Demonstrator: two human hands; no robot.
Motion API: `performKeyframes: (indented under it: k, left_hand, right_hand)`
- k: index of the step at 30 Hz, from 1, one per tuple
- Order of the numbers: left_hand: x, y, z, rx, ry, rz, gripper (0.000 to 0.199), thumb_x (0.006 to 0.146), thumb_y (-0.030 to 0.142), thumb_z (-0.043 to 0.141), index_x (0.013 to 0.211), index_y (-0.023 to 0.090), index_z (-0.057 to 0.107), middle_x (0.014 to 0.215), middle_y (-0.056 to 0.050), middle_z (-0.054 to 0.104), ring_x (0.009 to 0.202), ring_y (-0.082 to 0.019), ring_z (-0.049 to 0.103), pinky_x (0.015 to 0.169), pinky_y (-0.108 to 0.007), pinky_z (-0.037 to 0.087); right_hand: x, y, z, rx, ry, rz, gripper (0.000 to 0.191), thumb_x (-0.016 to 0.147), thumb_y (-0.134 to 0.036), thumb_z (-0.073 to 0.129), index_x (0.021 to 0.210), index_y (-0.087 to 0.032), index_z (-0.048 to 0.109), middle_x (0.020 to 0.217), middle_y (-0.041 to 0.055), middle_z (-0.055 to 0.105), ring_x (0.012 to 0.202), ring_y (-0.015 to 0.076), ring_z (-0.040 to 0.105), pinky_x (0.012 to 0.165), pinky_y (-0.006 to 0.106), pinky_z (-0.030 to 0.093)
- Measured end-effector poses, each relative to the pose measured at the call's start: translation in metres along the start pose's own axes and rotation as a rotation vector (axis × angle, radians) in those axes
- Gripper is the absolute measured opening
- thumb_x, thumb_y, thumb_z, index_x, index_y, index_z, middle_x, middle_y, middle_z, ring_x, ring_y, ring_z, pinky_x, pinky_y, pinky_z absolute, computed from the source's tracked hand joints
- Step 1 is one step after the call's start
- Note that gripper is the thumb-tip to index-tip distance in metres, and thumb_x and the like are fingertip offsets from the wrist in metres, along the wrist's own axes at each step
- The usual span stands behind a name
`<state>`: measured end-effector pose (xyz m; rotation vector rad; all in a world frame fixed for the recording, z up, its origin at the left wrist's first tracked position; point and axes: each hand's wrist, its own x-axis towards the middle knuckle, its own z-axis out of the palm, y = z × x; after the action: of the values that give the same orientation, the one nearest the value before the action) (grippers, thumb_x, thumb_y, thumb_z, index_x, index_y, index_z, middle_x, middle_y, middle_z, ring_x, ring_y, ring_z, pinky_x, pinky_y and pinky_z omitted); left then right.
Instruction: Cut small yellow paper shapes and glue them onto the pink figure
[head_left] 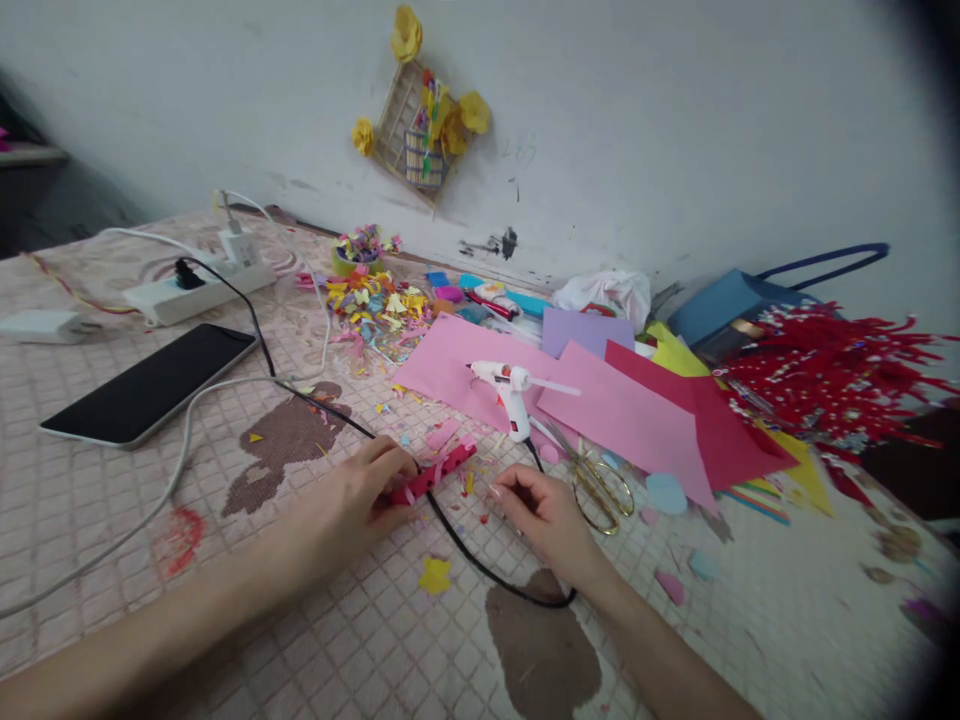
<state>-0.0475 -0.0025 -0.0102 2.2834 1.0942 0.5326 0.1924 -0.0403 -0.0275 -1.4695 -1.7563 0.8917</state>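
My left hand (pixel 375 485) grips one end of a narrow red strip (pixel 457 459) that has pale pink pieces on it. The strip points away to the right, above a black cable (pixel 469 553). To its right is my right hand (pixel 541 515), thumb and fingertips drawn together; whatever they may hold is too small to name. A white glue gun (pixel 512 397) with a clear glue stick in its back lies on pink paper (pixel 442 365) beyond the hands. Gold-handled scissors (pixel 600 490) rest just past my right hand. A yellow paper star (pixel 434 575) lies near me.
On the left are a black-screened tablet (pixel 154 385), a white power strip (pixel 202 292) and a trailing white cable (pixel 180 470). Paper scraps (pixel 382 310) heap up at the back. Red sheets (pixel 739 430), a blue bag (pixel 739 305) and red tinsel-like stems (pixel 832 370) fill the right.
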Motion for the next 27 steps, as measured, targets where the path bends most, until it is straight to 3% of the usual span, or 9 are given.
performKeyframes:
  k: [6, 11, 19, 23, 27]
  left_hand:
    - [0.001, 0.001, 0.0, 0.012, 0.01, -0.03, 0.009, 0.078, 0.019, 0.053, 0.086, 0.019, 0.057, 0.082, -0.002, 0.056, 0.067, -0.014, 0.054, 0.059, -0.025, 0.041]
    - [0.0, 0.003, 0.0, 0.036, 0.016, -0.021, 0.009, 0.079, 0.022, 0.053, 0.087, 0.02, 0.057, 0.082, -0.003, 0.058, 0.068, -0.015, 0.055, 0.058, -0.025, 0.041]
    - [-0.003, -0.005, -0.001, 0.119, 0.089, -0.004, 0.014, 0.086, 0.026, 0.048, 0.096, 0.02, 0.055, 0.09, -0.004, 0.058, 0.075, -0.017, 0.057, 0.064, -0.027, 0.043]
    - [-0.003, -0.004, -0.001, 0.114, 0.025, -0.032, 0.01, 0.082, 0.024, 0.053, 0.091, 0.02, 0.055, 0.087, -0.003, 0.058, 0.073, -0.017, 0.057, 0.062, -0.027, 0.042]
    - [-0.002, -0.004, -0.001, 0.087, 0.008, -0.032, 0.01, 0.082, 0.021, 0.052, 0.09, 0.02, 0.055, 0.086, -0.002, 0.057, 0.073, -0.016, 0.057, 0.063, -0.027, 0.042]
  right_hand:
    - [0.009, -0.006, 0.003, -0.019, 0.039, -0.019, 0.011, 0.084, -0.023, 0.05, 0.091, -0.018, 0.057, 0.077, 0.0005, 0.059, 0.056, 0.0103, 0.048, 0.053, 0.021, 0.036]
    - [0.022, -0.012, 0.009, -0.053, 0.022, -0.036, 0.032, 0.081, -0.016, 0.051, 0.113, -0.021, 0.051, 0.103, 0.0027, 0.06, 0.052, 0.0076, 0.047, 0.051, 0.022, 0.038]
    - [0.039, -0.019, 0.019, -0.084, -0.001, -0.131, 0.032, 0.08, -0.014, 0.052, 0.111, -0.02, 0.055, 0.103, 0.0045, 0.063, 0.051, 0.0084, 0.048, 0.051, 0.023, 0.039]
    - [0.039, -0.021, 0.02, -0.051, -0.011, -0.123, 0.029, 0.081, -0.014, 0.051, 0.108, -0.021, 0.057, 0.101, 0.003, 0.064, 0.049, 0.0082, 0.047, 0.048, 0.022, 0.037]
    - [0.03, -0.015, 0.011, -0.016, 0.038, -0.06, 0.022, 0.083, -0.02, 0.05, 0.104, -0.021, 0.057, 0.085, 0.0011, 0.063, 0.048, 0.0089, 0.046, 0.046, 0.022, 0.035]
